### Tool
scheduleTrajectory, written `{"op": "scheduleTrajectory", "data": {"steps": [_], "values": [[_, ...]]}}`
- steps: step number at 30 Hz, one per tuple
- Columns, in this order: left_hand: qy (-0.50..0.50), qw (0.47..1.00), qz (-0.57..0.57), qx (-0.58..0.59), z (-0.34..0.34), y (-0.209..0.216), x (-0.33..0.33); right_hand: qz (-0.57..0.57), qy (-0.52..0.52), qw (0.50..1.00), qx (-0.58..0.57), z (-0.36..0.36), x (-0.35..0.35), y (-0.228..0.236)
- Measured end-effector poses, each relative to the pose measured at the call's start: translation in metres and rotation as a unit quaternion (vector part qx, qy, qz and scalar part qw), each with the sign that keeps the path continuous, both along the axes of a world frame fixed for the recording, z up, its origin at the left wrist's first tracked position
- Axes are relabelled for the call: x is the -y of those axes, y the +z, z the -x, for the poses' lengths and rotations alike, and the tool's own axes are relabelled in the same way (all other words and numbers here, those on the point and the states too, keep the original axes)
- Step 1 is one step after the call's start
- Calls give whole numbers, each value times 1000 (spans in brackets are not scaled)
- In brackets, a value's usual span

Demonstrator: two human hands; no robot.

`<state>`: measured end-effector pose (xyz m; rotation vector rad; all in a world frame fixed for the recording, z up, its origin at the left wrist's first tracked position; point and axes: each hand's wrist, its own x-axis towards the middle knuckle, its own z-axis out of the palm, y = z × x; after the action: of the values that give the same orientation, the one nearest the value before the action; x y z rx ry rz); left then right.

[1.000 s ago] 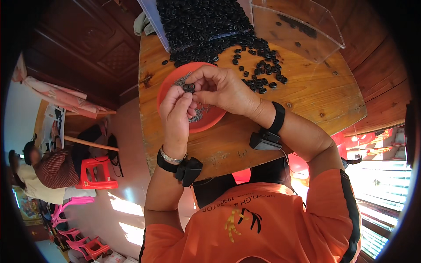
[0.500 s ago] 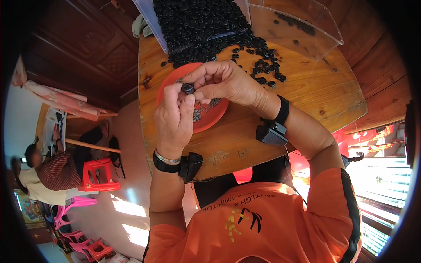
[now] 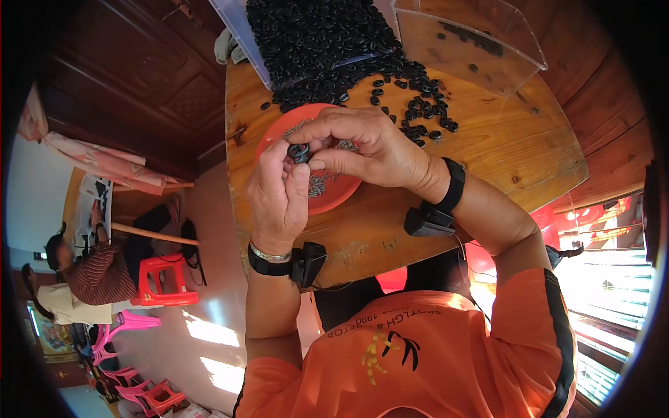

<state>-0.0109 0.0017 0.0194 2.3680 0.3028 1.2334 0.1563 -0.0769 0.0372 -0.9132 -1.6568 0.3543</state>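
A small black plastic oval piece, with two holes and like a cord lock, is held up over the red bowl. My left hand is closed on it, pinching it between thumb and fingers. From the other side my right hand is closed around its upper and right side, with index finger and thumb against it. Small grey metal pieces, which look like springs, lie in the bowl under my hands. My fingers hide part of the piece and of the bowl.
At the far side of the wooden table, a clear bin overflows with black pieces. Loose ones are scattered nearer. A transparent container lies at the far right. Another person sits at the left near a red stool.
Both hands remain on the black oval piece, which has turned so that its two-holed face shows more. The whole view has shifted slightly.
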Motion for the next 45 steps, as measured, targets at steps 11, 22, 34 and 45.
{"op": "scheduleTrajectory", "data": {"steps": [11, 22, 34, 45], "values": [[-7, 1000, 9, -10, 3, -6, -1, -17, 5, 1000, 9, 2, 2, 2], [-29, 997, -57, 36, 0, -8, 0, 7, 49, 997, -52, 4, 5, 3], [-1, 999, -48, 13, 1, -2, 5, 24, 66, 996, -58, 2, 6, 1], [-9, 992, 119, 31, 0, 0, 15, 106, 114, 979, -131, 2, 3, -4]]}}
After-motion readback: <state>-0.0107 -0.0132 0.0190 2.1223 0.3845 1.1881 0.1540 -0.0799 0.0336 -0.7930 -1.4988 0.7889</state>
